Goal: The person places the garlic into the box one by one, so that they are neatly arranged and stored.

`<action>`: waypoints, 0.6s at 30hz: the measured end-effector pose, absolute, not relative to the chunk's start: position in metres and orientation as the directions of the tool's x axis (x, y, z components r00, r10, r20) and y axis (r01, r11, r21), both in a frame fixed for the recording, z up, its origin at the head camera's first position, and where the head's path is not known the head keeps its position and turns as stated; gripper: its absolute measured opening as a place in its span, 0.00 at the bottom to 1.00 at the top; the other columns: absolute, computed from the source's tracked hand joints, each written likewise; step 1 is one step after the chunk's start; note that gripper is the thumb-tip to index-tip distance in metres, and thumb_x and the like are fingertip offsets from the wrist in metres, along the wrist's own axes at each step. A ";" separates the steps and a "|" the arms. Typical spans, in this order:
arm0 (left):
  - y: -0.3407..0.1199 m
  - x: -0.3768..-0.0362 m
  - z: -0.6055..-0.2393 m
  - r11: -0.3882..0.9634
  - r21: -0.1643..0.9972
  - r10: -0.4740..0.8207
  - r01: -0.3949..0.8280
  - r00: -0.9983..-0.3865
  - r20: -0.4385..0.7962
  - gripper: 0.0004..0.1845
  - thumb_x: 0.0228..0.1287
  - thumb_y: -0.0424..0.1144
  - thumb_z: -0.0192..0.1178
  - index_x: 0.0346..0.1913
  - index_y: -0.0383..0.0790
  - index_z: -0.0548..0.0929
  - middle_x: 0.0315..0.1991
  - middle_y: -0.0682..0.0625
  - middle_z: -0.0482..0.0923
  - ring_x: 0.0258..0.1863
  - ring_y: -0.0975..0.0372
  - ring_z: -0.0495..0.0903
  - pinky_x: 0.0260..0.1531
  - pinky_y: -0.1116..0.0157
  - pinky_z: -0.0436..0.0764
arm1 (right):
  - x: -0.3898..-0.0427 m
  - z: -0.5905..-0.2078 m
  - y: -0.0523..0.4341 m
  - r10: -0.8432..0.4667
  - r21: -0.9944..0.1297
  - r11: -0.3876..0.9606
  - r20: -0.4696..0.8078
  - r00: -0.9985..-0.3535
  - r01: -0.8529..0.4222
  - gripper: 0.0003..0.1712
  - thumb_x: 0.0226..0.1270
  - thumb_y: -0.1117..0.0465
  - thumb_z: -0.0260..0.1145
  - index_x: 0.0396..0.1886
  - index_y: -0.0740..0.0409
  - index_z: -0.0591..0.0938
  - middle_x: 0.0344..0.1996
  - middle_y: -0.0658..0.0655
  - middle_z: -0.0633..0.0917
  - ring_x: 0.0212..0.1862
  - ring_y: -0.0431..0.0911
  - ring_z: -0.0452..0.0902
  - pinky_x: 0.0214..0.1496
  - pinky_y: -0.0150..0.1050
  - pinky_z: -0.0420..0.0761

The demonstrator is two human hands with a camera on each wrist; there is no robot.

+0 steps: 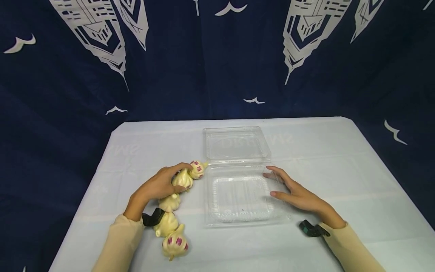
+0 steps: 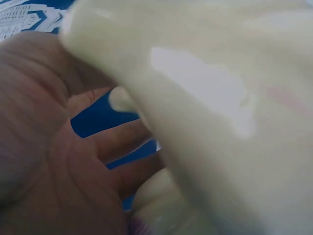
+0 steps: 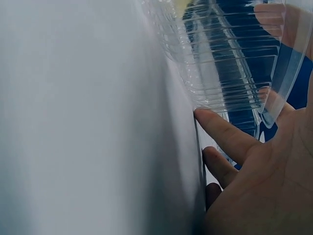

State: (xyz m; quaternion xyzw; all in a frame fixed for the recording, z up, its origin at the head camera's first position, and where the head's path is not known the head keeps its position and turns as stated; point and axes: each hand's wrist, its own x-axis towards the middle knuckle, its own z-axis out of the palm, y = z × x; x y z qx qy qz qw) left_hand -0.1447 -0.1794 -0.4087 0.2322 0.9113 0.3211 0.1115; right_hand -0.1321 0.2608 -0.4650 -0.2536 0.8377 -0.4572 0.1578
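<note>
In the head view my left hand (image 1: 163, 183) curls thumb and fingers about a garlic bulb (image 1: 183, 180), second from the far end of a row of several bulbs. A purple-marked bulb (image 1: 197, 170) lies just beyond its fingertips. Under the wrist sit more bulbs, and one garlic bulb (image 2: 215, 98) fills much of the left wrist view, hiding part of the grip. A clear plastic clamshell container (image 1: 212, 219) lies unfolded, its lid (image 1: 238, 143) to the back. At its right side, my right hand (image 1: 299, 194) rests with fingers extended; the right wrist view shows fingers beside the ribbed wall (image 3: 234, 73).
The white-covered table (image 1: 340, 158) ends at a dark blue curtain (image 1: 204, 75) with white prints. Nearest the front, another purple-marked garlic bulb (image 1: 175, 243) lies left of the container. Small black wrist devices (image 1: 312, 229) sit on both wrists.
</note>
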 end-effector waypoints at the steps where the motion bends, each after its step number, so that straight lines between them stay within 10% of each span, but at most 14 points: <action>1: -0.178 -0.145 -0.410 0.687 0.632 0.500 0.360 -0.865 -0.051 0.31 0.54 0.37 0.68 0.61 0.53 0.70 0.61 0.52 0.73 0.59 0.55 0.72 0.58 0.49 0.69 | -0.132 -0.465 0.262 -0.568 -0.846 0.454 -0.033 -0.822 -0.280 0.44 0.67 0.53 0.61 0.74 0.39 0.45 0.69 0.51 0.64 0.73 0.42 0.48 0.61 0.18 0.53; 18: -0.173 -0.135 -0.390 0.673 0.635 0.449 0.381 -0.892 0.059 0.30 0.56 0.41 0.67 0.63 0.51 0.71 0.62 0.55 0.72 0.64 0.58 0.68 0.63 0.53 0.67 | -0.131 -0.466 0.262 -0.578 -0.852 0.430 -0.004 -0.816 -0.300 0.44 0.67 0.56 0.61 0.74 0.41 0.45 0.69 0.53 0.64 0.72 0.36 0.48 0.63 0.19 0.54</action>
